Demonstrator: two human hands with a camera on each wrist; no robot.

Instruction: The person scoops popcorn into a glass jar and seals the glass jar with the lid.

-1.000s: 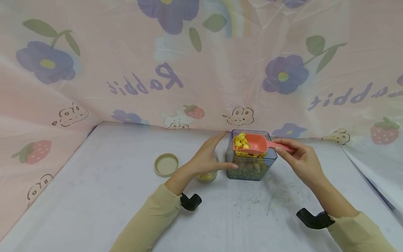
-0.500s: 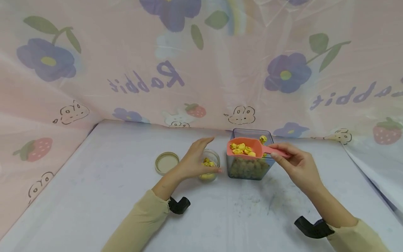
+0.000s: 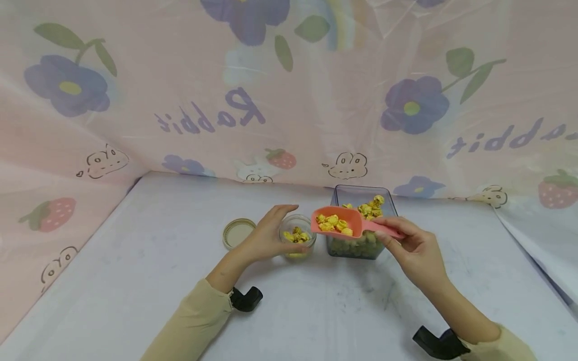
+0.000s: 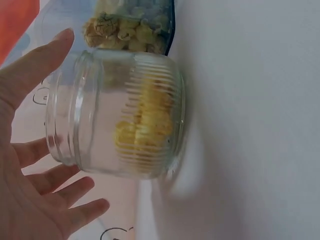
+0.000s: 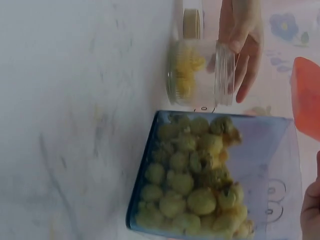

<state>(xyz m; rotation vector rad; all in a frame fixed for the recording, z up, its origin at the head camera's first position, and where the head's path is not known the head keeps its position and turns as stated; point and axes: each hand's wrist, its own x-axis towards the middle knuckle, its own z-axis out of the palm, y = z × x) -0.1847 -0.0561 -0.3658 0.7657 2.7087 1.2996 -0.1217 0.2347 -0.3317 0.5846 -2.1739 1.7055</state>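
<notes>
Pink scoop (image 3: 355, 224), gripped by my right hand (image 3: 415, 250), points lengthwise toward the table's (image 3: 131, 255) left edge, at the jar (image 4: 107, 110) my left hand (image 3: 264, 238), fingers spread, flanks.

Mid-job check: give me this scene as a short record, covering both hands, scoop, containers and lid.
Left hand: around the glass jar, contact unclear
Right hand: holds the pink scoop by its handle
Scoop load: several pieces of popcorn
Jar: upright, unlidded, popcorn in its lower part
Square bin: unlidded, partly filled with popcorn
Lid: on the table, left of the jar
</notes>
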